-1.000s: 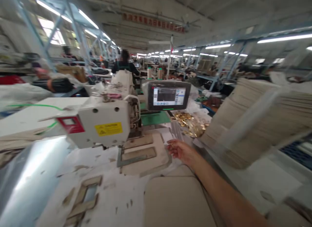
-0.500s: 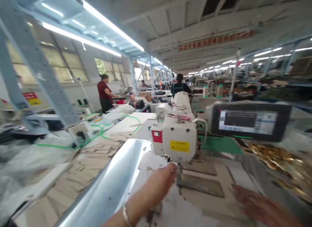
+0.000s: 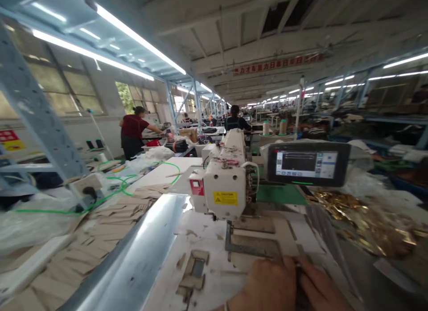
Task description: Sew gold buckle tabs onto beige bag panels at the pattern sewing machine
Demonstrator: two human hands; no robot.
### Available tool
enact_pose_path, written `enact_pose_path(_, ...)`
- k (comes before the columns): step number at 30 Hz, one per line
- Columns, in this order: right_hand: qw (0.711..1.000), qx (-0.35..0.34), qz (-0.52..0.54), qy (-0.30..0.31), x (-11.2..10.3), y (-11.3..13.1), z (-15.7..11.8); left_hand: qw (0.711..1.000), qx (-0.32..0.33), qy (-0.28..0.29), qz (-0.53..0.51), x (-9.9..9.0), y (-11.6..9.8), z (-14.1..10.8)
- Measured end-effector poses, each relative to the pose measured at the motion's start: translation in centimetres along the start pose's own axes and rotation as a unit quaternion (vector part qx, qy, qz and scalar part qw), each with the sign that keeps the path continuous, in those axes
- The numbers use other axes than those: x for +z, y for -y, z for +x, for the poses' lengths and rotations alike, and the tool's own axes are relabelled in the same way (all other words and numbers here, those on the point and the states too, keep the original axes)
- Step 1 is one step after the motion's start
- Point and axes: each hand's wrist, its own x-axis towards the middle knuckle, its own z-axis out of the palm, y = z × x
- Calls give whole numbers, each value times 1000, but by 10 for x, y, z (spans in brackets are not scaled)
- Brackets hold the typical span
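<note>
A white sewing machine (image 3: 224, 179) with a yellow caution label stands over a white work surface. Under and right of its head lies a beige template (image 3: 281, 231) with brownish panels and a dark metal bracket (image 3: 245, 247). My left hand (image 3: 269, 282) is on the template's near edge, its fingers curled; what they hold, if anything, is hidden. Right beside it, my right hand (image 3: 316, 282) reaches in from the lower right, its fingertips hidden behind the left hand. A small frame-like piece (image 3: 194, 275) lies left of the hands.
A control screen (image 3: 309, 164) stands right of the machine, above crumpled gold material (image 3: 374, 222). Overlapping beige strips (image 3: 110, 226) and a shiny metal sheet (image 3: 130, 253) lie left. Two people, one in a red top (image 3: 133, 128), are farther back.
My left hand has moved from beside the needle area down and right onto the template. My right hand has come inward to meet it. The view has shifted right.
</note>
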Motion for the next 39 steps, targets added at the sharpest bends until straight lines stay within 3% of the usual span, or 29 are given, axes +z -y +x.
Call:
enact_pose_path(3,998,-31,-46,33,1,16,-2,1000,20,-18,-8,2,6,-5)
enact_pose_path(7,981,-57,-166,80,-3,45,-11,994,-13,-1,-107,5,10,-6)
enact_pose_path(10,962,-61,-234,127,-8,64,-13,983,7,15,-181,8,15,0)
enact_pose_path(15,970,-31,-178,164,-16,72,-12,967,15,7,-252,9,17,8)
enact_pose_path(19,985,3,-96,141,-16,61,-9,986,87,-8,-139,6,15,7)
enact_pose_path(22,990,24,-47,130,-17,46,8,990,114,-82,-8,9,18,5)
enact_pose_path(25,987,55,-8,150,-23,34,34,988,87,-127,29,20,30,1)
enact_pose_path(28,963,158,39,213,-29,34,61,993,31,-111,24,34,45,1)
enact_pose_path(30,952,206,60,220,-29,38,77,994,6,-106,28,41,55,3)
enact_pose_path(34,950,223,20,217,-22,48,100,991,-3,-125,44,47,69,8)
enact_pose_path(39,919,251,5,305,-21,49,125,990,-28,-131,48,46,72,6)
